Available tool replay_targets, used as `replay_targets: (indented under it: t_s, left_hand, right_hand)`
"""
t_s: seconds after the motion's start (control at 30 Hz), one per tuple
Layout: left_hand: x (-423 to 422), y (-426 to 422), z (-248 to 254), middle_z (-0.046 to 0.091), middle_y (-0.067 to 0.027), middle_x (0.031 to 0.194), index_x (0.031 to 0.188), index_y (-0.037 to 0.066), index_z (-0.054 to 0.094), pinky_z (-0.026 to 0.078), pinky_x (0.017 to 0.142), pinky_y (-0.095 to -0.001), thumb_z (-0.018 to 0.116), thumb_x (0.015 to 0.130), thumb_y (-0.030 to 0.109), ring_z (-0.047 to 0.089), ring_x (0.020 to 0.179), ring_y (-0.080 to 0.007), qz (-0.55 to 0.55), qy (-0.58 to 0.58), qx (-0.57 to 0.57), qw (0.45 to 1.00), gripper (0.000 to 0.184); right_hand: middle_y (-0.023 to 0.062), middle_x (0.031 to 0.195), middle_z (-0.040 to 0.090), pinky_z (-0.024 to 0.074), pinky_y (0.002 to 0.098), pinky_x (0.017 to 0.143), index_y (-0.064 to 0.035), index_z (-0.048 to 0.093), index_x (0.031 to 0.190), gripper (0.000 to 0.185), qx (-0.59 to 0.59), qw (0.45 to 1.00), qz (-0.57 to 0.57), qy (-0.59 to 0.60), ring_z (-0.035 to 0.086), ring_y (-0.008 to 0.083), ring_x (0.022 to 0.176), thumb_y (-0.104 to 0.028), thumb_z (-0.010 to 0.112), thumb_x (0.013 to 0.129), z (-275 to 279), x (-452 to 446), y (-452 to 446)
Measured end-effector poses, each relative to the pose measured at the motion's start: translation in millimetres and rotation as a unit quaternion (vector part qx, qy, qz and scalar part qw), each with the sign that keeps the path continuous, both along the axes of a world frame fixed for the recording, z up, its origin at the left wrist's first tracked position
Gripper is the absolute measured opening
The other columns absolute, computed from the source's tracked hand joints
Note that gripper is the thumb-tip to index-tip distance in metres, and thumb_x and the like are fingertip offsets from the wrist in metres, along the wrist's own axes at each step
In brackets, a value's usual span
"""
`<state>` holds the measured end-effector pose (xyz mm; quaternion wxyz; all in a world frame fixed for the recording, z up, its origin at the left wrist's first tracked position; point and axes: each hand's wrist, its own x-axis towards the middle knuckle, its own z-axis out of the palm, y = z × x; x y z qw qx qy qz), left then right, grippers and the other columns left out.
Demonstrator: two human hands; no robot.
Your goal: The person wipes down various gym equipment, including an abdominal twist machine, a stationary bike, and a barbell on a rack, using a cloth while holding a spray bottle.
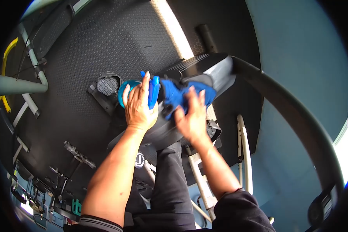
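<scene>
My left hand (138, 106) is wrapped round a spray bottle with a bright blue trigger head (154, 92). Its round teal body (127, 92) shows past my fingers. My right hand (193, 118) is on a blue cloth (204, 91), thumb and fingers bent over it and smeared by motion. Cloth shows between the thumb and fingers. Beneath both hands is the dark body of an exercise machine (164, 133), partly blurred, with a grey panel (219, 73) at its far right end. How the cloth meets the machine is hidden by my hand.
A strapped pedal (107, 86) sticks out left of the machine; another (212, 129) is partly hidden on the right. A thick dark curved bar (294, 98) arches along the right. Cream metal frames (245, 154) stand by the blue wall (297, 42). Textured black matting (116, 42) covers the floor.
</scene>
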<state>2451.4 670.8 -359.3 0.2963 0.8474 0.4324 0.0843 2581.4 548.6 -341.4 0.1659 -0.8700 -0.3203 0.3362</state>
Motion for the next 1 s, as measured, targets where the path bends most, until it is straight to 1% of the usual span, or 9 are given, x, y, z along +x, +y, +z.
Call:
replay_targets:
  t_s: [0.07,0.17,0.27,0.37,0.5,0.7,0.8,0.87,1.0]
  left_hand:
    - [-0.6,-1.1,1.5,0.06,-0.0109,0.11,0.148,0.01,0.029,0.024,0.109,-0.0478,0.062,0.077,0.011,0.056,0.107,-0.0284,0.009,0.008,-0.024,1.0,0.079]
    - [-2.1,0.3,-2.9,0.06,-0.0107,0.107,0.149,0.012,0.027,0.025,0.108,-0.0482,0.062,0.077,0.01,0.056,0.106,-0.028,0.006,-0.006,0.0,1.0,0.08]
    - [-0.5,-1.5,-4.6,0.063,-0.0101,0.106,0.149,0.012,0.026,0.026,0.108,-0.0479,0.062,0.079,0.012,0.058,0.105,-0.0271,0.002,0.007,0.01,1.0,0.079]
    - [-0.6,-1.7,-7.7,0.064,-0.0105,0.105,0.149,0.014,0.027,0.026,0.109,-0.0487,0.061,0.08,0.013,0.058,0.104,-0.0278,-0.002,0.004,0.035,0.999,0.077]
    - [-0.4,-2.0,-10.1,0.064,-0.0082,0.098,0.15,0.015,0.025,0.026,0.108,-0.0493,0.06,0.081,0.012,0.059,0.1,-0.0258,-0.015,-0.002,0.059,0.998,0.077]
    - [-2.3,-2.9,-14.2,0.067,-0.002,0.093,0.15,0.014,0.023,0.025,0.109,-0.0481,0.059,0.082,0.011,0.061,0.1,-0.0212,-0.027,0.028,0.076,0.996,0.077]
    - [-4.5,-2.4,-12.8,0.067,-0.0008,0.094,0.15,0.013,0.022,0.024,0.109,-0.0481,0.058,0.083,0.01,0.061,0.101,-0.02,-0.03,0.037,0.071,0.996,0.076]
    - [-2.8,-3.5,-11.7,0.067,-0.0013,0.095,0.15,0.014,0.022,0.024,0.11,-0.0481,0.058,0.083,0.01,0.061,0.101,-0.0207,-0.03,0.022,0.081,0.996,0.077]
    - [-1.3,-3.0,-8.8,0.063,-0.0123,0.113,0.15,0.012,0.023,0.024,0.109,-0.0478,0.061,0.083,0.013,0.058,0.107,-0.029,-0.031,0.039,0.068,0.996,0.078]
  right_hand:
    - [0.0219,0.149,0.034,0.0096,0.0487,0.117,-0.0036,0.034,0.145,0.07,0.058,0.991,-0.002,-0.124,0.019,0.0391,0.143,-0.032,0.057,0.085,-44.7,49.2,-2.0]
    - [0.0263,0.154,0.016,0.0042,0.0463,0.118,-0.0113,0.023,0.151,0.073,-0.079,0.971,-0.168,-0.154,0.012,0.0357,0.145,-0.045,0.039,0.089,-126.0,136.2,-8.0]
    - [0.0231,0.156,0.015,0.0101,0.0467,0.118,-0.016,0.021,0.152,0.075,-0.081,0.943,-0.311,-0.083,0.012,0.0424,0.144,-0.047,0.039,0.086,-79.7,126.2,20.0]
    - [0.0318,0.153,0.009,0.0144,0.0492,0.117,-0.0169,0.032,0.149,0.066,0.014,0.956,-0.292,-0.033,0.014,0.0534,0.139,-0.039,0.045,0.088,-64.9,71.7,-3.9]
    - [0.0259,0.156,0.005,0.0202,0.0518,0.114,-0.0257,0.028,0.15,0.077,-0.006,0.98,-0.194,0.033,0.011,0.0506,0.141,-0.035,0.061,0.082,4.2,-51.7,-21.7]
    - [0.0352,0.152,0.003,0.0202,0.045,0.115,-0.0057,0.012,0.152,0.083,0.099,0.929,-0.356,-0.029,0.016,0.0472,0.141,-0.047,0.047,0.089,-99.8,88.3,-18.8]
    - [0.0332,0.144,0.032,0.0321,0.0421,0.108,-0.0036,0.02,0.15,0.072,0.158,0.813,-0.543,0.137,0.042,0.0443,0.128,-0.042,0.042,0.092,-108.1,160.7,-26.6]
    - [0.0315,0.138,0.041,0.0356,0.0395,0.106,-0.0001,0.025,0.147,0.067,0.118,0.856,-0.493,0.1,0.047,0.042,0.125,-0.037,0.039,0.094,-106.3,159.8,-27.2]
    - [0.0347,0.147,0.023,0.029,0.042,0.111,0.006,0.029,0.144,0.061,0.052,0.945,-0.317,-0.062,0.033,0.0457,0.134,-0.032,0.04,0.097,-69.0,40.8,-31.3]
